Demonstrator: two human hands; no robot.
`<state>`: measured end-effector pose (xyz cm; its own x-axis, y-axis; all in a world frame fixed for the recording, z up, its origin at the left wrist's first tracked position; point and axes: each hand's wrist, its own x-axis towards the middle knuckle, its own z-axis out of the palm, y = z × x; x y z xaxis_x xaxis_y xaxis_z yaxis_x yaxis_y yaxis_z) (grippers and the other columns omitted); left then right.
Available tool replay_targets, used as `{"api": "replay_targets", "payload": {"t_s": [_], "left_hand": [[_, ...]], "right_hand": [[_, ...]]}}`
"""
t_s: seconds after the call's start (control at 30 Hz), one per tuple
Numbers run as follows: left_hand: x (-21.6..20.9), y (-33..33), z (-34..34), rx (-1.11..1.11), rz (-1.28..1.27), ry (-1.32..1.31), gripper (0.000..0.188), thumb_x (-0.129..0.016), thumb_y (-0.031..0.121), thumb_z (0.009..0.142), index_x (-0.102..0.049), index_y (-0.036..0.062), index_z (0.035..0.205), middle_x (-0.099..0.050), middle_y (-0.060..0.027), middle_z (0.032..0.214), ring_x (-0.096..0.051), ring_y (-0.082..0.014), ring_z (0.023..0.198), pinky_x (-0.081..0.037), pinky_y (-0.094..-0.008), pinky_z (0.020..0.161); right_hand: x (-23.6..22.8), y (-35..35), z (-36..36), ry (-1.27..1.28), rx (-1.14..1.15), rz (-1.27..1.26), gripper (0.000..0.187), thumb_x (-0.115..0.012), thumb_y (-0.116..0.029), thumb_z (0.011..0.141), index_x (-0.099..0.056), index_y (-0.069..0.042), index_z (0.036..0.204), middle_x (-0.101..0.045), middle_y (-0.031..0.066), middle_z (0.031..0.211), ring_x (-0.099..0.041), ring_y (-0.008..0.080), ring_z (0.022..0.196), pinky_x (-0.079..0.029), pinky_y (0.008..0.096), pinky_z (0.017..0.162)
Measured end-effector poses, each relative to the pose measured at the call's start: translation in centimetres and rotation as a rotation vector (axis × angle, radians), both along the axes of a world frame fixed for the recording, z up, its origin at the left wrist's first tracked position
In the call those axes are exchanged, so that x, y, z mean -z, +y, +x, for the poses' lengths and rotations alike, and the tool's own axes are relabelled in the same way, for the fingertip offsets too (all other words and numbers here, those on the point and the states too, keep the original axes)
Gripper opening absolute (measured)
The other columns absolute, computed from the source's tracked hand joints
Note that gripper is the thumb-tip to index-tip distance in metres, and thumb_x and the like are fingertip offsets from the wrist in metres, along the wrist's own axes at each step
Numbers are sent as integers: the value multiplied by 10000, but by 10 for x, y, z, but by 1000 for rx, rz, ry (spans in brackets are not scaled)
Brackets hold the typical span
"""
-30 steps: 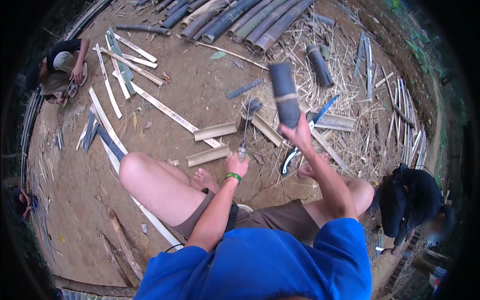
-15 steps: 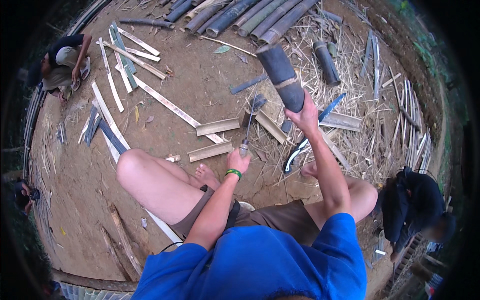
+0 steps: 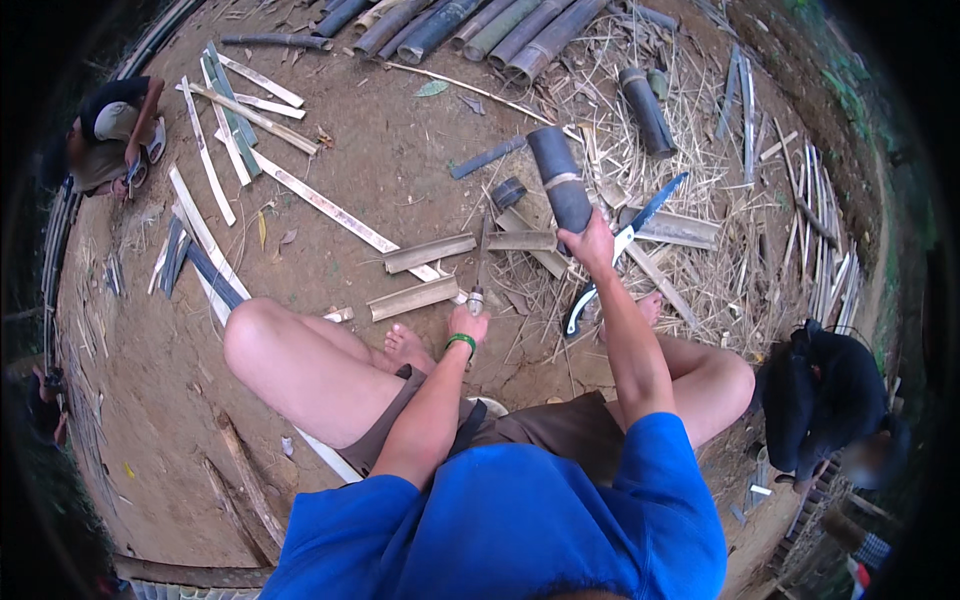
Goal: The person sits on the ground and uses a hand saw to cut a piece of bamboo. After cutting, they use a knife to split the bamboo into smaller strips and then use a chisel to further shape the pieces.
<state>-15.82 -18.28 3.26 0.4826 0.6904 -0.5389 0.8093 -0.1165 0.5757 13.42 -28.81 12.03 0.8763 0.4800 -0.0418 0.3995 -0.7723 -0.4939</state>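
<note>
Far to my left a seated person [image 3: 112, 135] works at the edge of the dirt floor [image 3: 380, 180], with long split bamboo slats [image 3: 225, 150] fanned out between us, well apart from my reach. Nearer, two short split pieces [image 3: 420, 275] lie side by side just beyond my bare foot [image 3: 408, 348], hollow sides up as far as I can tell.

My left hand [image 3: 468, 325] is closed around the handle of a slim tool [image 3: 482, 255], blade or rod I cannot tell, which points away from me toward the small dark bamboo ring [image 3: 508, 192] on the ground. I judge I keep it low so the tip stays by the work.

My right hand [image 3: 592, 245] is clamped on the lower end of a dark bamboo tube [image 3: 560, 180], held raised and tilted away from me, above the straw and offcuts [image 3: 700, 270]; that keeps its far end free of the litter. Just to the right lies a blue-bladed knife with a pale handle [image 3: 625, 250], near my right foot.

Open bare ground lies ahead and left; the right side is crowded with shavings and slats. A second person in dark clothes [image 3: 830, 400] crouches close by my right knee, limiting swing there.
</note>
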Motion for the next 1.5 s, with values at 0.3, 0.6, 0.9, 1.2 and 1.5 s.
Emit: {"api": "replay_targets", "payload": {"t_s": [0.3,0.6,0.9,1.2,1.5], "left_hand": [[-21,-14,6,-135,-46,-137,348,-733,363,793,-697,23,856,-701,-190,789,-693,-365,806,-539,-468,788],[-66,22,55,-383,195,-622,384,-870,321,788,-706,29,977,-741,-115,903,-704,-245,801,-548,-388,754],[-65,66,61,-209,12,-519,344,-853,296,773,-698,37,939,-750,-128,872,-715,-268,784,-546,-404,758],[-115,53,62,70,342,-457,416,-871,266,713,-716,7,998,-621,-221,1113,-595,-380,1080,-478,-451,974],[-156,16,15,-173,182,-470,298,-793,262,809,-642,15,878,-644,-120,696,-606,-247,636,-504,-412,667]], "right_hand": [[35,33,-43,561,472,417,782,-846,-488,689,-662,108,1160,-722,239,1083,-718,313,976,-552,404,862],[26,66,-128,619,508,422,752,-868,-472,663,-665,59,1156,-726,221,1099,-712,327,977,-528,407,903],[-1,45,-110,-378,93,-96,843,-833,-253,731,-447,46,1417,-424,318,1494,-596,368,1235,-483,415,1020],[-3,62,-82,278,-683,344,408,-722,13,800,-657,-16,1202,-686,206,1145,-664,405,1044,-540,448,897],[2,78,-114,178,-512,626,267,-704,-50,894,-665,-5,1154,-702,202,993,-691,331,863,-542,403,779]]}}
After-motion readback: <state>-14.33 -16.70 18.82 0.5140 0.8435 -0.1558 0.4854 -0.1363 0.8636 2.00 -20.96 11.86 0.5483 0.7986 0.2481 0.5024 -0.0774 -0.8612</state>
